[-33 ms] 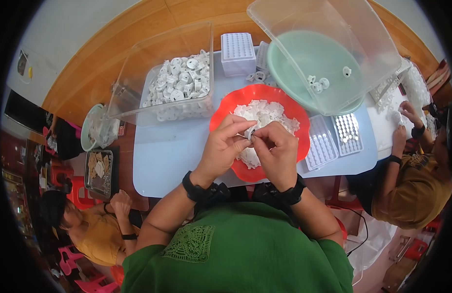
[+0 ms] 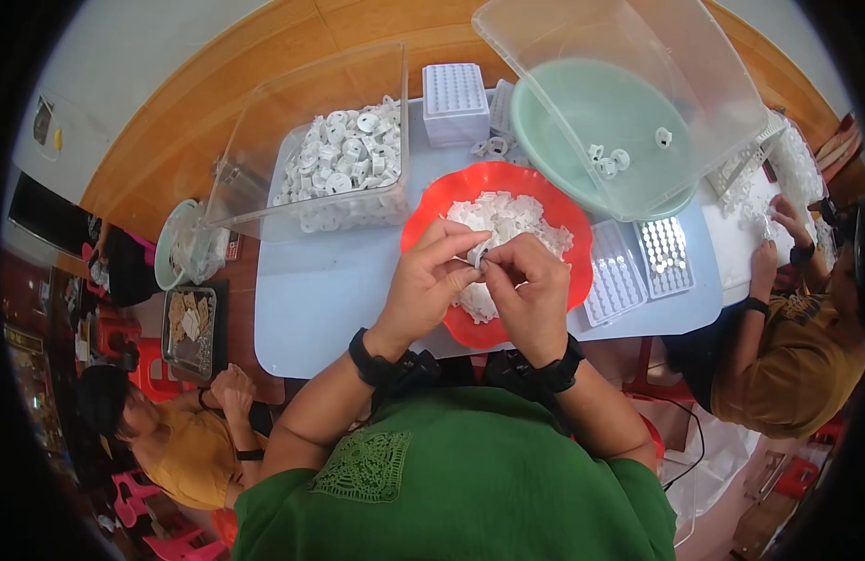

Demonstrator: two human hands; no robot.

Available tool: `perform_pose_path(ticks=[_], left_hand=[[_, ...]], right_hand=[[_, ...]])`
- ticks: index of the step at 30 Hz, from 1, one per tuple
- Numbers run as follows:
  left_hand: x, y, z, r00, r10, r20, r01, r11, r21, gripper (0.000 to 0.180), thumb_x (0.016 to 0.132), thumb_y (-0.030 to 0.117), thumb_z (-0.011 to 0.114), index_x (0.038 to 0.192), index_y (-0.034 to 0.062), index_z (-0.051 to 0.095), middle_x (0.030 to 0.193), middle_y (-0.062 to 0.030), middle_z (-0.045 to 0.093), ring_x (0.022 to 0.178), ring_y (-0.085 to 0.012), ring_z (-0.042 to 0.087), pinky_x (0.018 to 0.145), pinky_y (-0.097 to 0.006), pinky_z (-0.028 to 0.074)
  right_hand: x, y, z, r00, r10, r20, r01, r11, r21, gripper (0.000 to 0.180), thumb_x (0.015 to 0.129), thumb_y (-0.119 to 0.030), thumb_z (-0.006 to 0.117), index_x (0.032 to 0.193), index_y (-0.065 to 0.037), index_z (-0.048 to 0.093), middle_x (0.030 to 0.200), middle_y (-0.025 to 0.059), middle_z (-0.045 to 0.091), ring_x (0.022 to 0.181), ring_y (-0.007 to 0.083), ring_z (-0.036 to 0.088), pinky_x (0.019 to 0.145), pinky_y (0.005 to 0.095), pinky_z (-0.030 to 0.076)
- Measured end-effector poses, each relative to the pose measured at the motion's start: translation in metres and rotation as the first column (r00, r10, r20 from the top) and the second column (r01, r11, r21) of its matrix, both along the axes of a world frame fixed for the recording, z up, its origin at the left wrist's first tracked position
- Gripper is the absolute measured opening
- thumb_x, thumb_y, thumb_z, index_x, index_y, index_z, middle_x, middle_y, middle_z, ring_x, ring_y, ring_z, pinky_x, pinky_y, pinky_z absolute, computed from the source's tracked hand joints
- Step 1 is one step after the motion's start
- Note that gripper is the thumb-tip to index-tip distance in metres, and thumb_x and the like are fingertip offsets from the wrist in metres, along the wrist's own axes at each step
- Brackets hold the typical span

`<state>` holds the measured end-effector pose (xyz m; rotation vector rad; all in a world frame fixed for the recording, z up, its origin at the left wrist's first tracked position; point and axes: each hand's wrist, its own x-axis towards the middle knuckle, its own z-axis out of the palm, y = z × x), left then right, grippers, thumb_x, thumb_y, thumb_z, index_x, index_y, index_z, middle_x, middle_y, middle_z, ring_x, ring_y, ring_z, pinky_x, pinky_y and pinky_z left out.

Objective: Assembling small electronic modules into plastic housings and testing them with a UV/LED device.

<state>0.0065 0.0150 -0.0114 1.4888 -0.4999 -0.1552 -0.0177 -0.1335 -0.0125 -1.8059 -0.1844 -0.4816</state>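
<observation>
Over a red scalloped bowl (image 2: 579,273), my left hand (image 2: 430,279) pinches a small white round plastic part (image 2: 477,254) between thumb and fingers. My right hand (image 2: 530,285) meets it from the other side, its thumb and forefinger closed at the part's edge. A dark spot shows on the part between the fingertips; whether the right fingers hold a separate tiny piece is hidden. Small flat white plastic pieces (image 2: 526,217) fill the bowl beneath both hands.
A clear bin (image 2: 264,210) of white round parts stands left on the pale blue table (image 2: 301,327). Stacked white trays (image 2: 456,122) stand behind the bowl. A clear bin leans over a green basin (image 2: 554,131). A tray of silver discs (image 2: 666,257) lies right. Co-workers sit on both sides.
My hands and the white part stay in place. The co-workers' hands at the left and right have shifted slightly.
</observation>
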Motion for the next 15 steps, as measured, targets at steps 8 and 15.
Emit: perform_pose_path(ticks=[8,15], left_hand=[[-0.001,-0.005,0.001,0.971,-0.073,-0.23,0.037,0.987,-0.157,0.036,0.086,-0.003,0.056,0.122,-0.0053,0.053,0.114,-0.0083,0.053,0.1,-0.015,0.055,0.085,-0.025,0.049],[-0.001,-0.004,-0.007,0.865,-0.26,-0.428,0.053,0.897,-0.438,0.034,0.093,0.002,0.05,0.126,-0.005,0.049,0.117,-0.0106,0.058,0.099,-0.0137,0.058,0.085,-0.026,0.05]], right_hand=[[-0.004,-0.005,-0.003,0.997,0.025,-0.077,-0.005,0.969,0.247,0.006,0.081,0.002,0.061,0.086,0.003,0.057,0.074,0.005,0.059,0.063,0.0105,0.059,0.054,0.0247,0.047],[-0.004,-0.011,0.003,0.948,0.202,-0.247,-0.05,0.859,0.509,0.01,0.083,-0.002,0.061,0.092,0.002,0.057,0.08,0.0046,0.063,0.063,0.0056,0.057,0.051,0.0196,0.046]])
